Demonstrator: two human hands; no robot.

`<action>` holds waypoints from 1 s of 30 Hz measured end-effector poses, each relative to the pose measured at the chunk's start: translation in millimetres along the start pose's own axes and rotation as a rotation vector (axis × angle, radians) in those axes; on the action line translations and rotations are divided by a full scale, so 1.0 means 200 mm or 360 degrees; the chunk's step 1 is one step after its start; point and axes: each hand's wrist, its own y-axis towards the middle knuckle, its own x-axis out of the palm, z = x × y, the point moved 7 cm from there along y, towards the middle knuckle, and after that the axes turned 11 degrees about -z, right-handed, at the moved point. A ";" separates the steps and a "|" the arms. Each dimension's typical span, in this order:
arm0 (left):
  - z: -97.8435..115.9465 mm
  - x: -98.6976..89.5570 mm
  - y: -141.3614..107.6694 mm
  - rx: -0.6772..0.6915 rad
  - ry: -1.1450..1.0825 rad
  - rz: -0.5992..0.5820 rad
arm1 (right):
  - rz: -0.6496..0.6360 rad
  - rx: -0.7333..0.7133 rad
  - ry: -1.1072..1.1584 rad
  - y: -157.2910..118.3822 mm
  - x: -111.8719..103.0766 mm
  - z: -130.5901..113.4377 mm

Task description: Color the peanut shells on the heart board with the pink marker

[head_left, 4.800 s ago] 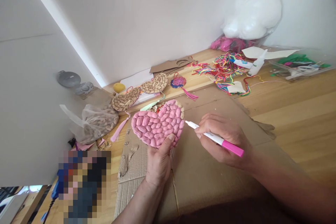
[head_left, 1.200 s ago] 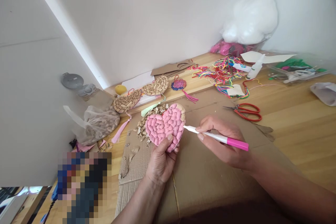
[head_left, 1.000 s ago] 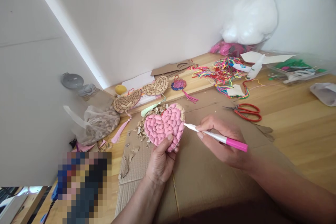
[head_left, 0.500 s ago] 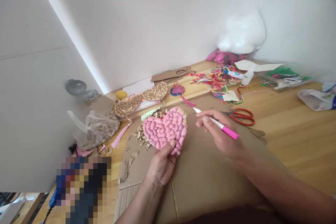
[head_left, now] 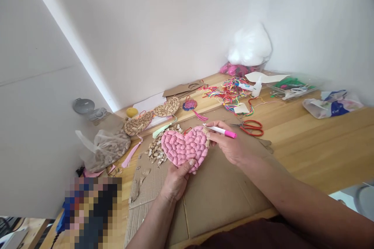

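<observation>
A heart covered in peanut shells (head_left: 184,146), mostly coloured pink, is gripped at its lower tip by my left hand (head_left: 177,182), thumb on the front. A strip of shells along its right edge keeps a natural tan colour. My right hand (head_left: 226,144) holds a white marker with a pink end (head_left: 220,130), its tip pointing left by the heart's upper right lobe. Fingers of that hand reach the heart's right edge. Whether the tip touches a shell I cannot tell. Loose peanut shells (head_left: 156,151) lie behind the heart on a cardboard sheet (head_left: 216,198).
Red-handled scissors (head_left: 253,127) lie right of my right hand. Behind are two tan shell hearts (head_left: 138,123), a round pink and blue ornament (head_left: 189,104), tangled coloured cords (head_left: 233,89) and a glue bottle (head_left: 256,87). A bag of peanuts (head_left: 108,144) stands at left.
My right hand has moved left with the marker, from beside the heart to its upper right edge. My left hand still holds the heart. The camera view has shifted slightly.
</observation>
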 end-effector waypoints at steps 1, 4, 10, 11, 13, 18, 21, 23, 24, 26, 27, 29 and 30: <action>0.00 0.00 0.00 -0.0010 0.0010 -0.0031 | 0.0001 -0.0004 0.0019 0.01 0.00 0.01; 0.00 0.00 0.01 -0.0025 0.0005 -0.0089 | 0.0025 -0.0031 0.0087 0.01 0.00 0.00; 0.08 -0.07 0.01 0.0073 0.0004 0.0005 | 0.0113 -0.0061 0.0191 0.01 -0.01 -0.04; 0.08 -0.08 0.01 0.0061 0.0025 0.0019 | 0.0117 -0.0063 0.0203 0.01 -0.01 -0.04; 0.09 -0.10 -0.01 0.0010 0.0077 0.0058 | 0.0118 -0.0065 0.0222 0.01 -0.01 -0.03; 0.07 -0.15 -0.11 -0.0111 0.0234 0.0142 | 0.0141 -0.0065 0.0271 0.04 -0.03 0.00; 0.10 -0.13 -0.15 -0.0130 0.0509 0.0091 | 0.0156 -0.0057 0.0312 0.06 -0.05 0.03; 0.20 -0.09 -0.20 -0.0020 0.0768 0.0114 | 0.0148 -0.0046 0.0328 0.07 -0.06 0.06; 0.27 -0.06 -0.24 0.0060 0.0919 0.0149 | 0.0139 -0.0037 0.0329 0.08 -0.07 0.08; 0.41 0.03 -0.36 0.0205 0.1196 0.0127 | 0.0121 -0.0021 0.0316 0.09 -0.08 0.10; 0.46 0.09 -0.43 0.0241 0.1318 0.0050 | 0.0111 -0.0014 0.0307 0.10 -0.08 0.12; 0.52 0.20 -0.61 0.0203 0.1336 -0.0165 | 0.0092 -0.0007 0.0293 0.11 -0.09 0.14; 0.55 0.22 -0.70 0.0220 0.1238 -0.0140 | 0.0088 -0.0006 0.0287 0.11 -0.09 0.14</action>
